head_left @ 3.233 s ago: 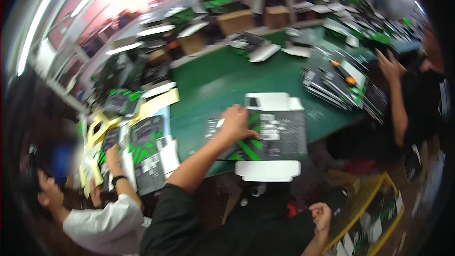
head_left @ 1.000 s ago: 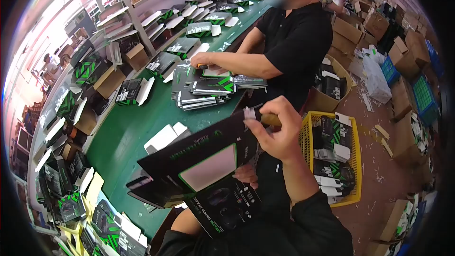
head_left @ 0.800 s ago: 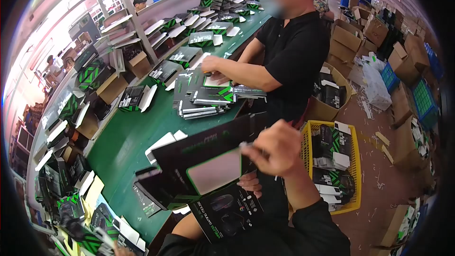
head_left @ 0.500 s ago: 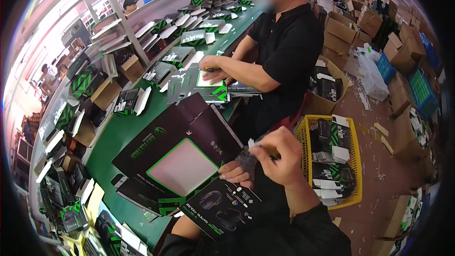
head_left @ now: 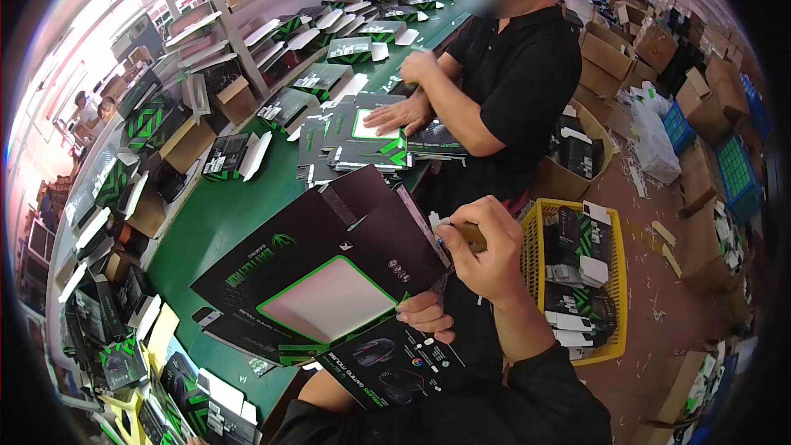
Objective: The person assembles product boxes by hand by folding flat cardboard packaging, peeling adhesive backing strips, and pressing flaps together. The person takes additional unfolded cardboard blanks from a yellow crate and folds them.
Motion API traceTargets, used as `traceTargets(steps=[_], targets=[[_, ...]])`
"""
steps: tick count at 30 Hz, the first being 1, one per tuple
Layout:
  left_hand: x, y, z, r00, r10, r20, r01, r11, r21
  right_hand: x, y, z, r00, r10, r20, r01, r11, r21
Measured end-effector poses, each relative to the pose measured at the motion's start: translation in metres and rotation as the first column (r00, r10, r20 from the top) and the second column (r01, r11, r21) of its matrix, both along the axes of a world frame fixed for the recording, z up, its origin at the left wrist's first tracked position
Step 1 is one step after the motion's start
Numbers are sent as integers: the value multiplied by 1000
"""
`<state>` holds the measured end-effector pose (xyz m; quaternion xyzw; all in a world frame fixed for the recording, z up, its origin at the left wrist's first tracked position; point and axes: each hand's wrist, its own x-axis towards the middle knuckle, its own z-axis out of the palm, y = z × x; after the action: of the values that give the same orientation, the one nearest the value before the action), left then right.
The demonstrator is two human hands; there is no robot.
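Observation:
A flattened black gaming-mouse box (head_left: 247,297) with green print and a pale, green-edged window panel is tilted in front of me above the bench. My left hand (head_left: 425,316) has its fingers wrapped over the right edge of the box, with the rest of the hand hidden behind it. Close to the box's upper right edge, my right hand (head_left: 488,249) is closed in a pinch. A small white piece (head_left: 438,221) sticks out between its thumb and forefinger; what kind of piece it is does not show.
Across the green bench (head_left: 198,255), a co-worker (head_left: 523,74) presses one hand on a stack of flat boxes (head_left: 346,152). Folded boxes (head_left: 227,156) line the bench's far side. A yellow basket (head_left: 620,313) of boxes stands on the floor at right, with cardboard cartons (head_left: 606,58) behind.
My left hand and the box have shifted slightly up and right. My right hand still pinches the white piece near the edge. The co-worker's other hand has lifted away from the stack.

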<state>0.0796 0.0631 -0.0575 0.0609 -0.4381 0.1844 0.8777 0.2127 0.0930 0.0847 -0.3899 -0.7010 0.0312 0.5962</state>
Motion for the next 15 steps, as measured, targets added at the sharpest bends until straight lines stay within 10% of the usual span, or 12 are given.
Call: traceTargets(steps=[15], targets=[[15, -1, -13, 989, -103, 108, 101, 994, 32, 6, -5, 2, 997, -52, 64, 53, 999, -12]])
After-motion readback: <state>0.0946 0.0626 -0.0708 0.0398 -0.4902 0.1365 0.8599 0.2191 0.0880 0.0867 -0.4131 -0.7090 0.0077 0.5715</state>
